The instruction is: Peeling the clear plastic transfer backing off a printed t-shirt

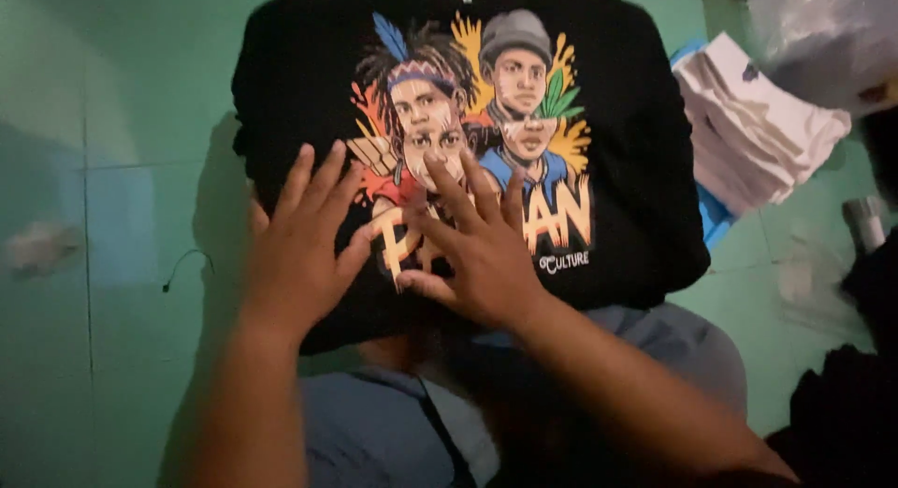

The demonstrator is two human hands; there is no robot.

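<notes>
A folded black T-shirt [299, 86] with a colourful printed picture and lettering lies on the green tiled floor [122, 170], its near edge over my lap. My left hand [299, 240] rests flat on the shirt's lower left part, fingers spread. My right hand [472, 245] lies flat on the lower middle of the print, fingers spread. Neither hand grips anything.
A stack of folded white cloth [748, 123] sits on something blue at the right of the shirt. Clear plastic wrapping [823, 29] lies at the top right. Dark fabric [842, 413] is at the lower right. My grey-blue trousers [374, 422] are below the shirt.
</notes>
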